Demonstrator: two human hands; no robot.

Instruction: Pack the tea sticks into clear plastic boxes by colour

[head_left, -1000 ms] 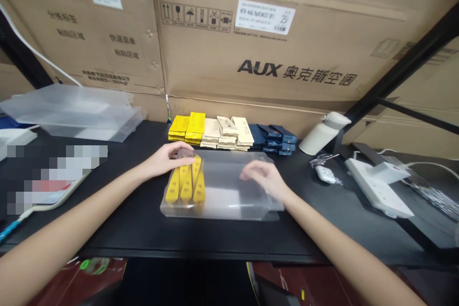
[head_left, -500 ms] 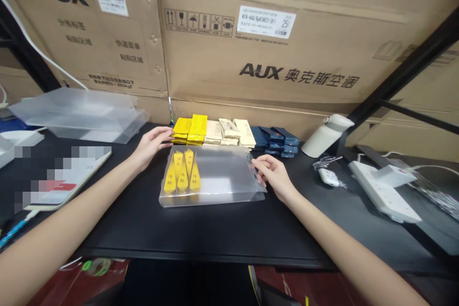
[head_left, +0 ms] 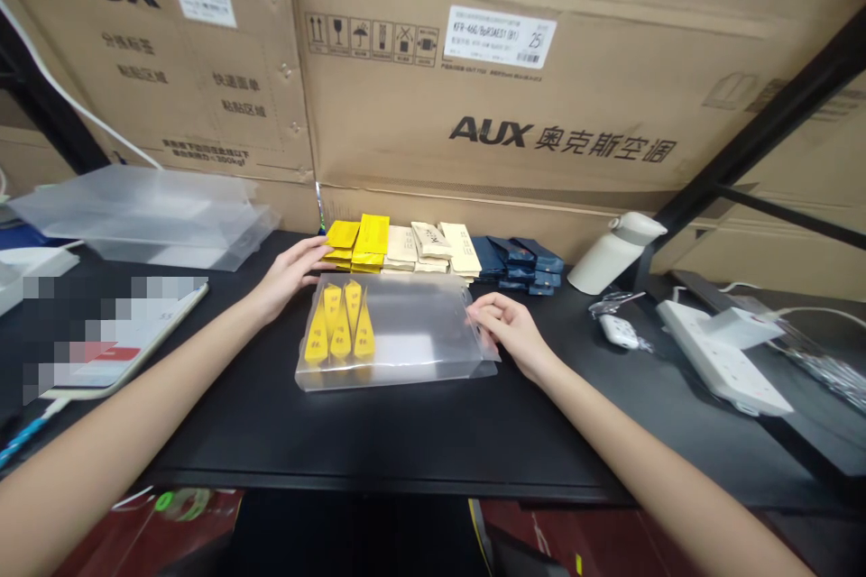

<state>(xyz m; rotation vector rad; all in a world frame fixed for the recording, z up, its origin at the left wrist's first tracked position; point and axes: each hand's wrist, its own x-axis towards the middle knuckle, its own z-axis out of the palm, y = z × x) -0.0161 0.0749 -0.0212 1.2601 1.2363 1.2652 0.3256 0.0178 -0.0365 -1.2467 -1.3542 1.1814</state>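
A clear plastic box (head_left: 419, 325) lies on the black table in front of me. Inside its left part stand several yellow packets (head_left: 340, 338), side by side with alternating ends up. My right hand (head_left: 509, 332) pinches the box's right end between thumb and fingers. Behind the box, my left hand (head_left: 292, 275) reaches to the left side of a stack of yellow packets (head_left: 369, 239). Its fingers are stretched out, with the fingertips at the packets and the thumb lower, close to the box's back left corner. Cream packets (head_left: 462, 248) and dark blue packets (head_left: 534, 261) continue the row rightward.
Clear plastic sheets or flat boxes (head_left: 155, 207) lie at the back left, above a phone (head_left: 145, 334) on a cable. To the right are a cream bottle (head_left: 615, 254), a white earphone case (head_left: 619, 332) and a power strip (head_left: 723, 361). Large cartons (head_left: 379, 126) stand behind.
My left fingers have moved slightly further over the edge of the yellow stack. The right hand stays at the box's end; the whole view has shifted a little.
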